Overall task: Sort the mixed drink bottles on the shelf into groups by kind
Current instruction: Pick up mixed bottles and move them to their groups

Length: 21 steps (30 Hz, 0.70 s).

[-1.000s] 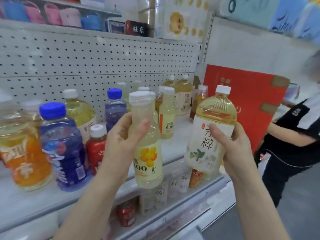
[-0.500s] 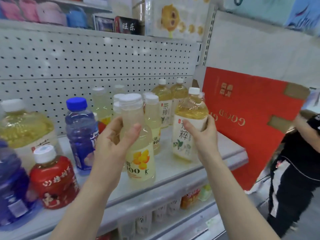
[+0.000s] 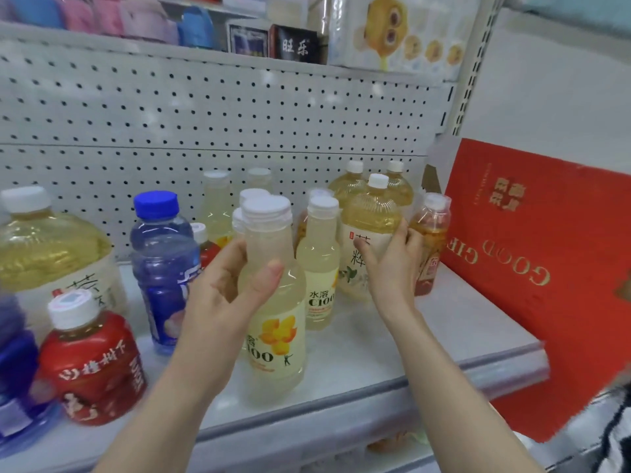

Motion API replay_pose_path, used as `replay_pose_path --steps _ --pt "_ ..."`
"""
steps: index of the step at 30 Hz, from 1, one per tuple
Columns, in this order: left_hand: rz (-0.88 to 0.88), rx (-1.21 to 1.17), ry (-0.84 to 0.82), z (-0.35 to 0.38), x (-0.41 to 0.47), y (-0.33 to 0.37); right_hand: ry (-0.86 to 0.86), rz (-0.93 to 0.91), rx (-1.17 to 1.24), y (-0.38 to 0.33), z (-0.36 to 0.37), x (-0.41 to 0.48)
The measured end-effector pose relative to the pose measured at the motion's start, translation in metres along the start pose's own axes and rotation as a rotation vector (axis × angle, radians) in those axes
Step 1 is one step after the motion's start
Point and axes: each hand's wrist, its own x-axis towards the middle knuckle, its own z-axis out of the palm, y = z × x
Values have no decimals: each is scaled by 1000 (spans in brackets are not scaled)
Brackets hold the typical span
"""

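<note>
Left hand [image 3: 232,295] grips a pale lemon drink bottle [image 3: 273,312] around its shoulder, thumb across the front, upright at the near edge of the shelf [image 3: 444,322]; whether its base touches the shelf cannot be told. Right hand [image 3: 392,268] wraps around a yellow tea bottle [image 3: 370,216] farther back, its fingers covering part of the label. Between the two stands a second lemon drink bottle [image 3: 319,268], with more pale bottles partly hidden behind. Just right of the tea bottle, a small amber bottle [image 3: 431,233] is partly covered by the right hand. To the left stand a blue-capped bottle [image 3: 160,261], a red-labelled bottle [image 3: 92,353] and a large tea bottle [image 3: 51,250]. A blurred blue bottle [image 3: 17,387] is cut off at the left edge. A red box [image 3: 532,268] leans at the right.
</note>
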Motion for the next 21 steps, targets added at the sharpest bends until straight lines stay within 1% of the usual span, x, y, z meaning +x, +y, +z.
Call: replay_pose_path --steps 3,5,6,7,8,9,10,11,12,13,14,15,17,21 --pt "-6 22 52 9 -3 -4 -62 -2 -24 1 0 10" --pt "-6 30 80 14 -5 -6 -67 -61 -78 4 -7 15" --pt "-4 38 95 17 -7 -7 -42 -113 -99 6 -12 15" --pt "-2 41 109 19 -10 -8 18 -174 -97 10 -20 16" --pt "-3 41 127 22 -12 -8 112 -224 -71 15 -28 18" --pt "-6 36 148 23 -13 -8 217 -236 -29 20 -38 21" --pt "-7 34 166 25 -14 -8 286 -203 16 26 -46 26" --pt "-6 35 176 26 -16 -8 282 -141 58 33 -53 34" --pt "-5 38 179 28 -17 -7 210 -68 98 41 -55 43" --pt "0 43 186 30 -19 -7 96 -8 137 49 -55 50" --pt "1 40 203 33 -21 -6 -22 31 179 55 -54 56" --pt "4 40 222 35 -22 -6 -105 47 211 60 -53 60" --pt "10 60 250 38 -24 -6 -152 46 240 66 -52 62" --pt "40 108 313 44 -29 -5 -88 -22 269 71 -61 46"
